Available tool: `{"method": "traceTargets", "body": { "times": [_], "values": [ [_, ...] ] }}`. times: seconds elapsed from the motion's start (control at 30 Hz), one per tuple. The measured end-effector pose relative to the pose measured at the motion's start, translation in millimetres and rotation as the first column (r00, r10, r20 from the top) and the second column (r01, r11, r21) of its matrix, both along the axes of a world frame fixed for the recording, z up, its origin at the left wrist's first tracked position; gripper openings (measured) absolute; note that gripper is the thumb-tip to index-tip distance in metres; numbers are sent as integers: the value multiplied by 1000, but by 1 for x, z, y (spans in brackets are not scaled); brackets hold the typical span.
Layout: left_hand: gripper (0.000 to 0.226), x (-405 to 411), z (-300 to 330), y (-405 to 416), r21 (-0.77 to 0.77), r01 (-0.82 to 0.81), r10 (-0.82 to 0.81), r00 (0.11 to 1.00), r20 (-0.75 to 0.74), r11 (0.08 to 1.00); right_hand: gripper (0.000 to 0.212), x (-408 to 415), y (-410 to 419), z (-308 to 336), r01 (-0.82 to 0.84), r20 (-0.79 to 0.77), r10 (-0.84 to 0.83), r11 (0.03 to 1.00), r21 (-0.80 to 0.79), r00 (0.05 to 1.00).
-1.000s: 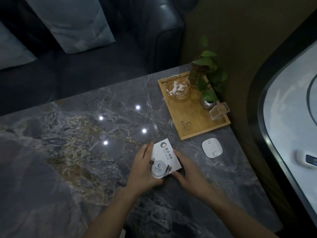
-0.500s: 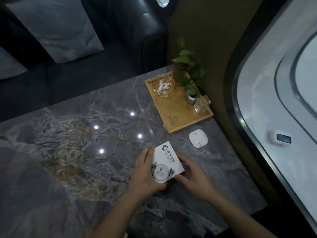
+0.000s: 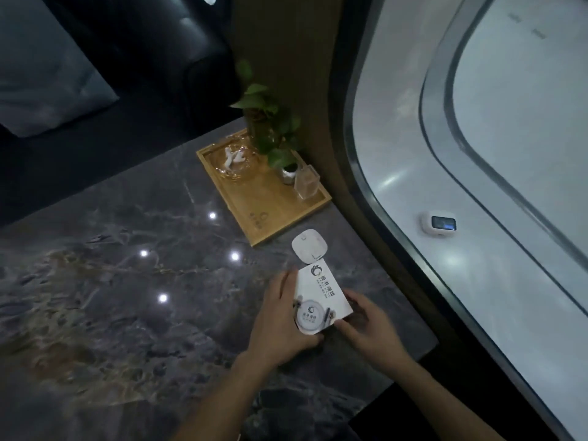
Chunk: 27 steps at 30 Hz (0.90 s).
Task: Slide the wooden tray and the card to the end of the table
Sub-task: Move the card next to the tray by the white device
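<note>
A white card (image 3: 321,291) with a dark logo and a round white stand at its near end lies on the grey marble table (image 3: 127,281). My left hand (image 3: 280,319) grips its left edge, and my right hand (image 3: 366,326) holds its right near corner. The wooden tray (image 3: 270,214) rests at the far right of the table against the wall, a short way beyond the card. On it are a glass dish, a small potted plant and a clear cup.
A white rounded square pad (image 3: 310,249) lies between the card and the tray, almost touching the card's far corner. The table's right edge (image 3: 410,300) is close to my right hand. A dark sofa with cushions (image 3: 47,74) stands beyond the table.
Both hands have slid the card to the right and a little forward, toward the white pad and the tray. The tray itself has kept its place while the view swung right.
</note>
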<state>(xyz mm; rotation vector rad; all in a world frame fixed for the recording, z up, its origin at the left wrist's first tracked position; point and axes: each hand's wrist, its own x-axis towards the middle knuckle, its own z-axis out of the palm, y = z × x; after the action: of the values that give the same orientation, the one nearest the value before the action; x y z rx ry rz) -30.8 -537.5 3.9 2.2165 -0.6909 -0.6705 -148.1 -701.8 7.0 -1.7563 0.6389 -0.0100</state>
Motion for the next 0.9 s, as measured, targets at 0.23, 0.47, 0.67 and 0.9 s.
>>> {"method": "traceTargets", "body": {
  "times": [0.23,0.47,0.67,0.9],
  "values": [
    [123,-7,-9,-46,21,24,-24,1000,-9,1000,58,-16,-23,-3,-61,14,72,920,-387,997],
    [122,-5,-12,-84,64,28,-30,999,31,998,53,-18,-37,1,-150,-75,129,846,-512,989],
    [115,4,-13,-110,63,-17,10,994,113,998,59,-9,-49,-6,-226,-143,175,780,-584,974],
    [107,6,-17,-120,104,-11,-6,986,165,995,69,-9,-51,-13,-285,-199,206,743,-605,958]
  ]
}}
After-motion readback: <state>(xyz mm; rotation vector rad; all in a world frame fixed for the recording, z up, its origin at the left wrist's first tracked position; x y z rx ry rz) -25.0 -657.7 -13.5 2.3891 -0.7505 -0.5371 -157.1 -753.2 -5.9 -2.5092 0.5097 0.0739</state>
